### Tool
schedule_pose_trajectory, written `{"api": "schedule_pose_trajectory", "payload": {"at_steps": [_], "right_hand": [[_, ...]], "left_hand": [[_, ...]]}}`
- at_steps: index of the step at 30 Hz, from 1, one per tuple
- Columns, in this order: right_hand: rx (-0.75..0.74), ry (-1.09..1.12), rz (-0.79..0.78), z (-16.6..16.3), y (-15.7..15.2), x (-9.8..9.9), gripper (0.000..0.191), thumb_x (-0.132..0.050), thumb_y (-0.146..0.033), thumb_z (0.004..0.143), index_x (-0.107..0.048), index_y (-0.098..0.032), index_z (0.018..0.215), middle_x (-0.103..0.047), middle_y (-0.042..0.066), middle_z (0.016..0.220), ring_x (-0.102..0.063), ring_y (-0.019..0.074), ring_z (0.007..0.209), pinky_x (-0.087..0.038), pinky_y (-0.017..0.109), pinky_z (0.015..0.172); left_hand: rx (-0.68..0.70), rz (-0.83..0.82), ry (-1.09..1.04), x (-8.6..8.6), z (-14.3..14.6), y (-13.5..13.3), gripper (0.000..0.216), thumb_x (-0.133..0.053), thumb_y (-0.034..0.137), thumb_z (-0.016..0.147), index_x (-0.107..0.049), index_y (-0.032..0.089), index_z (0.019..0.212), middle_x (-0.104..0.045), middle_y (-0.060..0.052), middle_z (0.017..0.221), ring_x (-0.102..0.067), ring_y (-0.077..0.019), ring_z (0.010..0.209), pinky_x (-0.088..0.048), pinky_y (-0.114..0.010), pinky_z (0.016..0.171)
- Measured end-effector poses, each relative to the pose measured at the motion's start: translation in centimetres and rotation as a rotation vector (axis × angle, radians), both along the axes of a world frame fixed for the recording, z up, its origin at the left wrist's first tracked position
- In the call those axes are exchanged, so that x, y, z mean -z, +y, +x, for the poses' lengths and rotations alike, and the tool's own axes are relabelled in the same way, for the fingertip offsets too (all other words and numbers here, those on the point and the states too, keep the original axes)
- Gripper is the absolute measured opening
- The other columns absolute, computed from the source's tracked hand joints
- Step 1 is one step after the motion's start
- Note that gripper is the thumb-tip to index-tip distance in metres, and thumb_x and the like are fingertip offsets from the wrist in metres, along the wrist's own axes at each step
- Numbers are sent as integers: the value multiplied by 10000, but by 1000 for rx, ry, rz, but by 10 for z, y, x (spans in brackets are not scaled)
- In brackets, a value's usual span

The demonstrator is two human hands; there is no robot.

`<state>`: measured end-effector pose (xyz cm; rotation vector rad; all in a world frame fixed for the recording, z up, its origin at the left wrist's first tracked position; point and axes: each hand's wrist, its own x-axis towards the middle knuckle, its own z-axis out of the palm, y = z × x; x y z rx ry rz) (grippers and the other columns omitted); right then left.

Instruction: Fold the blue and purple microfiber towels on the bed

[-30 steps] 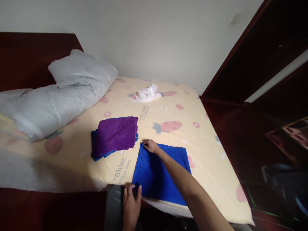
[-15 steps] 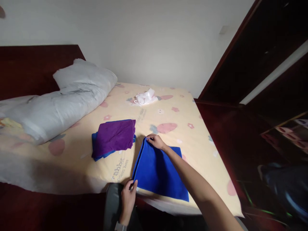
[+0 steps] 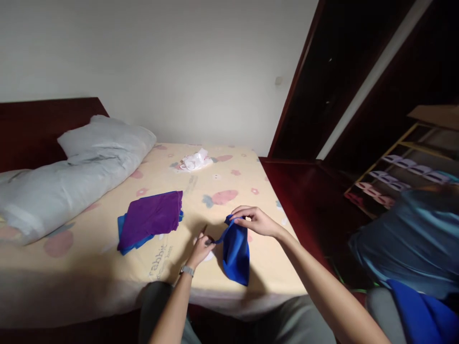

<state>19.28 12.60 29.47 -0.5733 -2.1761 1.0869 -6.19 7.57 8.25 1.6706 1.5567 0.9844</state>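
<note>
A blue cloth [image 3: 237,258] hangs in loose folds between my hands, just over the near part of the bed. My right hand [image 3: 253,220] pinches its upper edge with thumb and fingers. Lower and to the left, my left hand [image 3: 201,249], with a watch on the wrist, is closed on another stretched edge; its fingertips are partly in shadow. Left of both hands lies a pile of folded cloths, a purple cloth [image 3: 152,215] on top and a blue cloth [image 3: 122,234] showing beneath it.
Beyond my hands, a crumpled white plastic bag [image 3: 196,160] rests on the patterned bed sheet [image 3: 236,162]. Grey bedding [image 3: 82,165] lies at the left. Another blue cloth [image 3: 426,313] is by my right leg, and a shoe rack [image 3: 405,165] stands at the right.
Both hands have lifted the blue cloth, which lay spread flat on the bed, and its folds now hang together. My left hand has risen from the bed's near edge. The view has turned right.
</note>
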Motion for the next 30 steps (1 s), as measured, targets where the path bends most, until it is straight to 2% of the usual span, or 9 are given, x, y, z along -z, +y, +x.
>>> {"api": "schedule_pose_trajectory", "payload": {"at_steps": [3,6,10,12,14,18,20,25,30], "right_hand": [[-98,-43,21,26,-27,-31,261,-647,-403,911,-768,-187,997,-718,116,1058,-666,198,966,-519,337,868],[-198,-84,7,47,-47,-56,206,-670,-334,900,-768,-170,978,-721,117,1027,-677,182,923,-531,309,832],[-251,-74,1,75,-65,-79,148,-697,-258,874,-769,-153,949,-725,118,971,-689,169,854,-546,276,767],[-202,-31,44,88,-71,-84,120,-703,-223,865,-771,-158,939,-725,108,948,-687,160,820,-547,268,749],[-105,21,94,101,-77,-85,106,-702,-196,863,-774,-170,937,-723,97,937,-682,158,816,-546,268,752],[86,93,133,120,-94,-84,104,-692,-184,870,-779,-193,924,-718,88,925,-677,165,808,-551,271,730],[106,104,144,126,-104,-83,107,-687,-191,873,-782,-194,922,-716,90,906,-676,171,788,-556,280,708],[174,75,220,143,-128,-86,125,-682,-196,872,-789,-209,935,-718,96,892,-685,192,791,-575,305,697],[462,65,314,163,-145,-83,128,-704,-229,855,-798,-257,938,-728,91,895,-693,204,797,-586,299,659]], "left_hand": [[192,3,-83,-23,37,14,62,-632,192,784,-692,193,799,-418,-83,1539,-323,-279,1456,-252,-451,1194],[404,26,-209,-43,76,8,51,-680,205,750,-709,187,788,-389,-68,1561,-269,-297,1477,-260,-447,1187],[537,27,-355,-63,110,-22,79,-693,185,753,-729,178,823,-575,-105,1398,-532,-269,1280,-425,-400,1073],[519,19,-385,-70,115,-43,133,-667,171,778,-743,184,885,-698,-92,1194,-639,-231,1094,-479,-373,997],[502,10,-364,-75,115,-64,153,-647,193,814,-759,198,918,-738,-67,1076,-648,-222,1063,-478,-361,994],[602,-20,-344,-79,121,-98,204,-634,331,872,-782,194,846,-715,-60,1189,-537,-253,1268,-393,-360,1099],[645,-47,-358,-80,131,-107,258,-622,379,883,-784,180,847,-730,-67,1156,-590,-241,1197,-444,-341,1044],[529,22,-266,-81,141,-114,290,-571,379,924,-785,194,862,-767,-69,989,-665,-209,1030,-516,-317,938],[284,204,-169,-91,106,-112,288,-517,367,959,-758,235,1045,-732,-83,1101,-669,-219,1032,-544,-344,923]]}}
